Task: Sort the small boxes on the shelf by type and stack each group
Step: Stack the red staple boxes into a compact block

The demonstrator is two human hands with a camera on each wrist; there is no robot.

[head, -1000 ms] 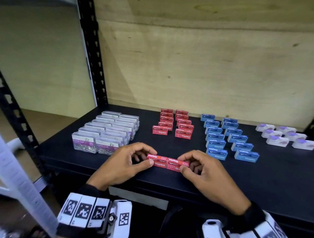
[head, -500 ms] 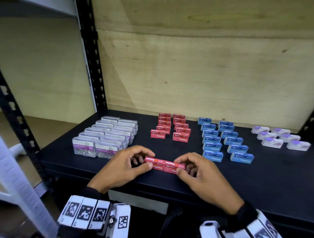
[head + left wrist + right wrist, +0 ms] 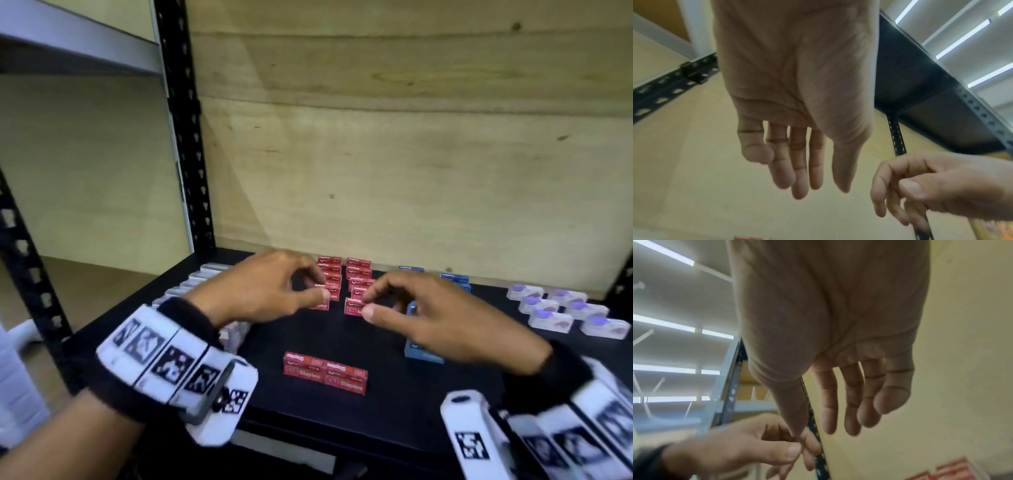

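Now, the fingers hang loosely spread on both hands, gripping nothing: left hand [image 3: 260, 291] and right hand [image 3: 442, 318] hover over the rows of small red cardboard staple boxes [image 3: 356, 281] at twelve o'clock. Two red staple boxes [image 3: 325, 371] sit side by side at six o'clock on the black metal shelf [image 3: 394, 404].

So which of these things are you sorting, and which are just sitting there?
For the sorting:
red staple boxes in front
red rows behind
blue boxes
clear paper-clip boxes
white-and-purple boxes
left hand and right hand, both empty

Just there:
black shelf
shelf post
wooden back panel
wrist bands
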